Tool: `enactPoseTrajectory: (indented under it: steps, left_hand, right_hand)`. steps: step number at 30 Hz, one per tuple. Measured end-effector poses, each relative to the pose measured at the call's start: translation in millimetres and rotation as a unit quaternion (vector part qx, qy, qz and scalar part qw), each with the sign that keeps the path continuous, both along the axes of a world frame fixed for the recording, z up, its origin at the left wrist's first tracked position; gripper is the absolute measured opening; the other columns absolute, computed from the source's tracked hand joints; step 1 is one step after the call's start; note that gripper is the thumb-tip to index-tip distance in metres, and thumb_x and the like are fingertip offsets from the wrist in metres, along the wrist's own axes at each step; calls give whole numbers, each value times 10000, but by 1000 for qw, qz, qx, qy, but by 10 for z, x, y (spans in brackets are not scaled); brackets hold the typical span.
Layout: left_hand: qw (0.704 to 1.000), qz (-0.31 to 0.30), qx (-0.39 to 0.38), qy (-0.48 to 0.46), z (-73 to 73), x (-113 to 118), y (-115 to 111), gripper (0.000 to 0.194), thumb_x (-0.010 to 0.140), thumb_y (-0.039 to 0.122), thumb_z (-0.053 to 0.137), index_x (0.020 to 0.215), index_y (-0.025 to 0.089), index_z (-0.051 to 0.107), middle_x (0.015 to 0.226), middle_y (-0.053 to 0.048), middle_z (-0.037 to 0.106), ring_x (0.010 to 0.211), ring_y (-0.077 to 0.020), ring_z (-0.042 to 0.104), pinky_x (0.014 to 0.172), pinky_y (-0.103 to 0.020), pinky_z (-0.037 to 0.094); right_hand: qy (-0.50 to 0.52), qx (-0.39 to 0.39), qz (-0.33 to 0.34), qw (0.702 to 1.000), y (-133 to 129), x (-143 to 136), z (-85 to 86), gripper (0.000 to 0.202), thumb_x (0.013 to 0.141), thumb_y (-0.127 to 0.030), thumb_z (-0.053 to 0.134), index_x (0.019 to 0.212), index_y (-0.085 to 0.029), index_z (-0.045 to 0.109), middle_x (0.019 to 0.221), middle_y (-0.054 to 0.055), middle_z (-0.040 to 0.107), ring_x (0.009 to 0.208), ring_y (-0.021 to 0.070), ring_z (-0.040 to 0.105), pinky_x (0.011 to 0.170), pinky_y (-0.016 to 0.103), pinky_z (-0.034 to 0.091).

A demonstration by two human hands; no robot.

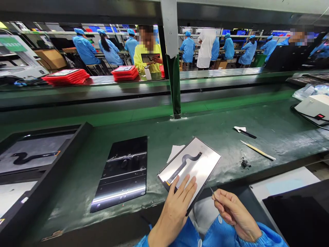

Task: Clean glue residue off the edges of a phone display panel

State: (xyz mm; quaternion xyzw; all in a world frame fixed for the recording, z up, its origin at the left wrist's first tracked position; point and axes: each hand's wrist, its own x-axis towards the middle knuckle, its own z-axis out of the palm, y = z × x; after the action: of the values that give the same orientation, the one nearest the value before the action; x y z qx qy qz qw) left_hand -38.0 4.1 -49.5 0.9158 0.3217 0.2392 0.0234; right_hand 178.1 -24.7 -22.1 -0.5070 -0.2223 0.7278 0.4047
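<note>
Right hand [235,211]: nearest you, fingers curled, pinching thin tweezers [213,193]; tip aims up-left twd the panel's near edge, not touching it.
Left hand [180,197]: yours, fingers spread flat, pressing on the near corner of the display panel [191,164].
Panel pos.: at the near edge of the table [218,137], its near corner overhanging twd you, back side up; grey flex cable [183,164] snakes along it.
Long axis: runs near-left to far-right, tilted diagonally; far corner points away to the right.
Handling (my read): thin, stiff, light, prob. glass so fragile; the face looks smooth and slippery. Take hold by the edges, keep off the flex cable.
Beside it: white slip [175,151] just left of the panel; dark panel [123,173] lying flat further left; black tray [33,164] at far left w/ another cable piece.
Right side: yellow stick [257,151], dark pen-like tool [245,132], black crumbs [244,163].
Far: belt w/ red stacks [67,76]; workers in blue coats beyond.
</note>
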Motion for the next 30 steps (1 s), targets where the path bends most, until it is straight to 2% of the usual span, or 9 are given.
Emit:
enactPoseTrajectory:
  steps: [9, 19, 26, 30]
  left_hand:
    - [1000, 2, 3, -6, 22, -1, -2, 976, 546, -123, 328, 1502, 75, 320, 1513, -130, 467, 1497, -254, 246, 1149, -581, 311]
    - [1000, -4, 0, -2, 21, -6, 8, 932, 536, -103, 343, 1452, 66, 372, 1511, -137, 470, 1497, -260, 242, 1152, -586, 298]
    - [1000, -4, -4, -3, 10, -5, 10, 856, 612, -121, 329, 1446, 67, 380, 1508, -138, 473, 1499, -260, 236, 1157, -590, 292]
    - [1000, -4, -8, -10, 8, -11, 12, 892, 593, -108, 348, 1466, 74, 362, 1501, -153, 478, 1490, -263, 261, 1145, -605, 323]
  right_hand:
    - [-8, 14, -13, 1000, 21, 70, 71, 529, 617, -607, 841, 660, -184, 527, 497, -98, 435, 347, -10, 197, 330, 159, 82]
    - [1, 33, -25, 999, 30, 203, 80, 484, 700, -579, 819, 674, -172, 558, 510, -96, 425, 367, -11, 194, 338, 150, 111]
    - [-28, 28, -54, 998, 91, 221, 181, 547, 600, -631, 848, 632, -174, 549, 479, -93, 416, 349, -14, 199, 329, 154, 90]
    - [-48, 29, -65, 996, 112, 244, 240, 551, 568, -642, 852, 663, -168, 587, 479, -96, 411, 350, -11, 198, 330, 153, 96]
